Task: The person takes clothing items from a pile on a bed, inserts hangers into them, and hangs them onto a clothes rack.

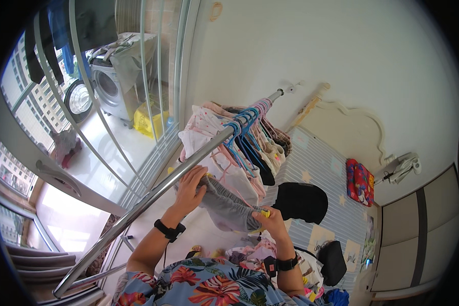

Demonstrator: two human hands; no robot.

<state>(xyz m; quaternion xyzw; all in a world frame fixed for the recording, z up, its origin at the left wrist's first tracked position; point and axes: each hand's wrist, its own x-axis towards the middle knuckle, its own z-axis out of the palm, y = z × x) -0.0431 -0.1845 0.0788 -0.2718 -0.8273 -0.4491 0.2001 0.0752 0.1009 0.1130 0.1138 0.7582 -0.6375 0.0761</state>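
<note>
A grey garment (229,204) with a gathered elastic waistband is stretched between my two hands, below the metal clothes rail. My left hand (191,189) grips the waistband's left end, close to the rail. At its right end my right hand (269,221) pinches the cloth, with a small yellow piece (266,213) showing at the thumb; whether this is a clip or trim I cannot tell. Just beyond the garment, light-coloured clothes (239,174) hang on blue hangers (241,147) and pink hangers (263,105).
The rail (149,199) runs diagonally past my left hand. To the right is a bed (313,160) with a black cloth item (302,202) and a black case (332,263). A clothes pile (258,254) lies near my body. Behind glass stand a washing machine (109,86) and yellow bag (145,120).
</note>
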